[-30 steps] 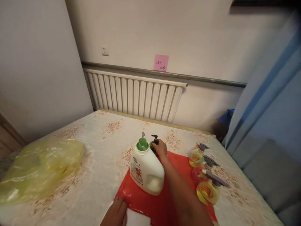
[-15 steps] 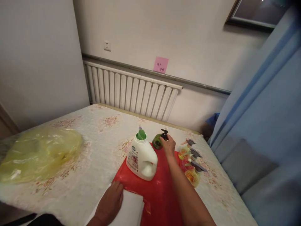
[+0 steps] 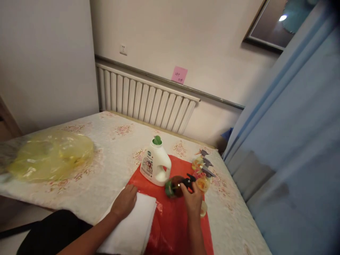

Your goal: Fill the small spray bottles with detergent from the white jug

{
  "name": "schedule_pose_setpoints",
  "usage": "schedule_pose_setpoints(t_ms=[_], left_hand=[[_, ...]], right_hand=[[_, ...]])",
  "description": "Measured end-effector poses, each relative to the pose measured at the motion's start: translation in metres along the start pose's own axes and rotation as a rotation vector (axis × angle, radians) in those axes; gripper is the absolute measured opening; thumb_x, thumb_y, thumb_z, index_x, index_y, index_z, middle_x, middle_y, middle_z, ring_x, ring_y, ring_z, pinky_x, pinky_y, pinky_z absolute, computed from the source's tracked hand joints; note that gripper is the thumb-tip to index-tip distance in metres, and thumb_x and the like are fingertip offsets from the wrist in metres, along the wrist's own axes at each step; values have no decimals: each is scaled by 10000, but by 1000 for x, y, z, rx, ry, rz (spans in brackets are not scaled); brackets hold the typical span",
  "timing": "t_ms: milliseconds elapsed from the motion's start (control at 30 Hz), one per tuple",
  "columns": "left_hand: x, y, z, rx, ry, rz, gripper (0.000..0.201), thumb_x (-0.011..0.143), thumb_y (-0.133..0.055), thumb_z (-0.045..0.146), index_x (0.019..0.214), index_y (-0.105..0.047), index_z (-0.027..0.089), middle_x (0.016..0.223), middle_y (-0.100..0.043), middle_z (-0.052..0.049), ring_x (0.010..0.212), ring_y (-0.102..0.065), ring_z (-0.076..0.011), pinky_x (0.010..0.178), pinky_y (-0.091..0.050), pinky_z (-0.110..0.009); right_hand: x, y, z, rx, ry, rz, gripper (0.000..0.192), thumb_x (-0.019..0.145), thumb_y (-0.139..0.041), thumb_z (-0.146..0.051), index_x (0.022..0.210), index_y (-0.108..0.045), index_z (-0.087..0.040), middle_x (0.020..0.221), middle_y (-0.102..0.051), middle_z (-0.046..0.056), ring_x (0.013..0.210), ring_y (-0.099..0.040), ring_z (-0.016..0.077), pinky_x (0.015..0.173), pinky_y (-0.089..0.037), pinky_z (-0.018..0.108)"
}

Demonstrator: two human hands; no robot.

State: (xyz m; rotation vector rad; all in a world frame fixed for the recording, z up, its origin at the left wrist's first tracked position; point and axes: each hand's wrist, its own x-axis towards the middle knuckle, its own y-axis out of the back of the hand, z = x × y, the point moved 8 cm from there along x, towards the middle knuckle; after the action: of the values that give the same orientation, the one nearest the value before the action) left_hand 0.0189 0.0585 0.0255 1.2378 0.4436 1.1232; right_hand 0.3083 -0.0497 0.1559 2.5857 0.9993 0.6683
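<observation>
My right hand (image 3: 193,194) is closed on the black pump top of a green pump bottle (image 3: 172,187), which is tilted on its side and blurred by motion. It is over a red plastic sheet or bag (image 3: 172,219). Beside it stands a white jug (image 3: 156,166) with a handle and something green in its uncapped mouth. My left hand (image 3: 126,199) lies with fingers together and curled over the upper left corner of a folded white cloth (image 3: 134,225). Its fingertips are partly hidden.
Several trigger spray bottles (image 3: 203,182) stand at the right of the red sheet. A clear yellowish plastic bag (image 3: 53,156) is on the left of the flowered tablecloth (image 3: 106,166). A radiator (image 3: 143,95) runs along the wall, and a blue curtain (image 3: 278,148) hangs at right.
My right hand has brought the pump bottle nearer to me and tipped it from upright onto its side. My left hand stays at the cloth. The view has shifted slightly.
</observation>
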Motion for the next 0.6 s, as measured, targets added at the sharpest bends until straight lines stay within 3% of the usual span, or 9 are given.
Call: schedule_pose_setpoints(t_ms=[200, 600], left_hand=[[1, -3, -2, -17, 4, -25, 227, 883, -427, 110, 933, -626, 208, 1015, -628, -84, 1021, -565, -239, 944, -438, -383], [0, -5, 1, 33, -22, -20, 237, 922, -389, 104, 925, -614, 180, 1014, -609, -105, 1013, -560, -238, 939, -437, -367]], right_hand=[[-50, -7, 25, 51, -17, -137, 282, 701, -678, -420, 850, -757, -193, 794, -776, 68, 756, -732, 281, 670, -564, 331], [-82, -18, 37, -75, 94, -189, 189, 765, -661, -364, 868, -743, -229, 855, -776, 59, 780, -721, 278, 714, -558, 352]])
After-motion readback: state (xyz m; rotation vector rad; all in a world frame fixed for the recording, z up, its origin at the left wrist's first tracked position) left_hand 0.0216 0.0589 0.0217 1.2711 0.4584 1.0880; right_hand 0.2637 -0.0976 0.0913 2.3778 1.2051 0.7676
